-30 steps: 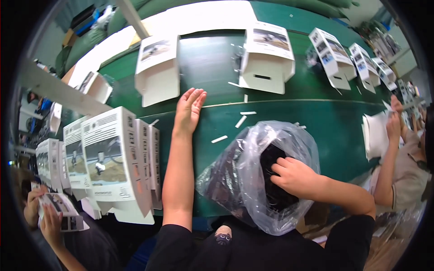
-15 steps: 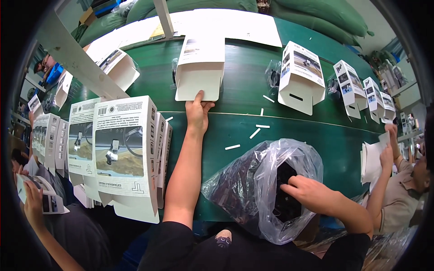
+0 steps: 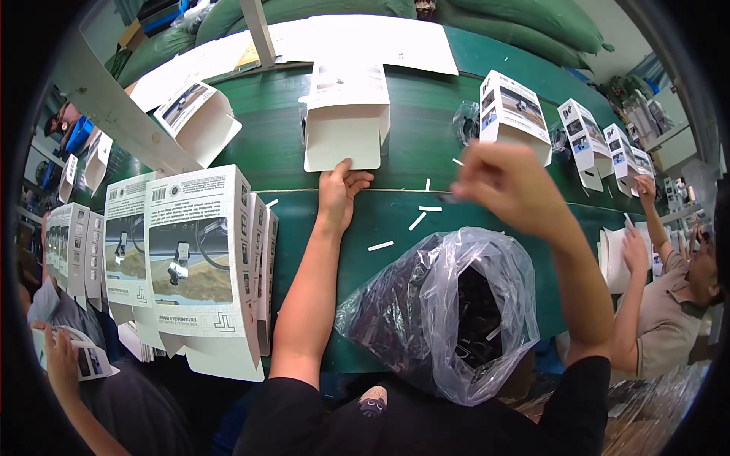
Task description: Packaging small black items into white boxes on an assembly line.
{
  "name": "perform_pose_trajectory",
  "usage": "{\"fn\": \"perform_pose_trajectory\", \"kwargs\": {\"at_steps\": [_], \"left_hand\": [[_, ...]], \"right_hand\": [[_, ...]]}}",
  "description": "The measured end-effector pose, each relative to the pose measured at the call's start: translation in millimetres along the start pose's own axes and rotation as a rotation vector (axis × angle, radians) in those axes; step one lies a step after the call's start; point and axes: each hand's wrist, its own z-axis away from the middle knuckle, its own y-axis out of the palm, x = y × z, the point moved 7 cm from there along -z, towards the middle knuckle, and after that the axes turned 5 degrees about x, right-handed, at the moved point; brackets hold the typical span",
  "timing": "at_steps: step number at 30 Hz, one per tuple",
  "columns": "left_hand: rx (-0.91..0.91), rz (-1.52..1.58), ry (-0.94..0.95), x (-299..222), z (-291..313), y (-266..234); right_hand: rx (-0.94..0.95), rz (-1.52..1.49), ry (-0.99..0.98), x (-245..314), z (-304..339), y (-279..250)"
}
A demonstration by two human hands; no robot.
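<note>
An open-ended white cardboard box (image 3: 346, 125) with a printed top lies ahead of me on the green table. My left hand (image 3: 338, 199) pinches the lower flap of this box, thumb on top and the other fingers curled beside it. Above the table, to the right, my right hand (image 3: 506, 186) is closed on a small black part (image 3: 446, 198), smeared by motion, so its kind is not plain. Below that hand a clear plastic bag (image 3: 449, 319) lies with its mouth open, full of small black parts.
Printed boxes (image 3: 194, 251) stand stacked at my left. More open boxes (image 3: 515, 114) line the conveyor on the right, with a bagged black item (image 3: 466, 123) beside one. White strips (image 3: 417, 221) are scattered on the table. A metal post (image 3: 125, 99) rises at left; co-workers sit on both sides.
My right hand has come up out of the plastic bag, forward and over the table, with a small black part. My left hand stays on the box flap; the box has shifted slightly right.
</note>
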Motion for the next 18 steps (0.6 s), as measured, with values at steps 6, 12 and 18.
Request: {"fn": "perform_pose_trajectory", "kwargs": {"at_steps": [6,12,18], "left_hand": [[0.104,-0.092,-0.085,14,0,13],[0.184,-0.079,-0.109,18,-5,15],[0.236,-0.073,-0.129,28,-7,19]], "right_hand": [[-0.2,0.236,-0.277,-39,-112,75],[-0.142,0.262,-0.128,-71,-152,102],[-0.119,0.371,-0.119,-78,-139,94]]}}
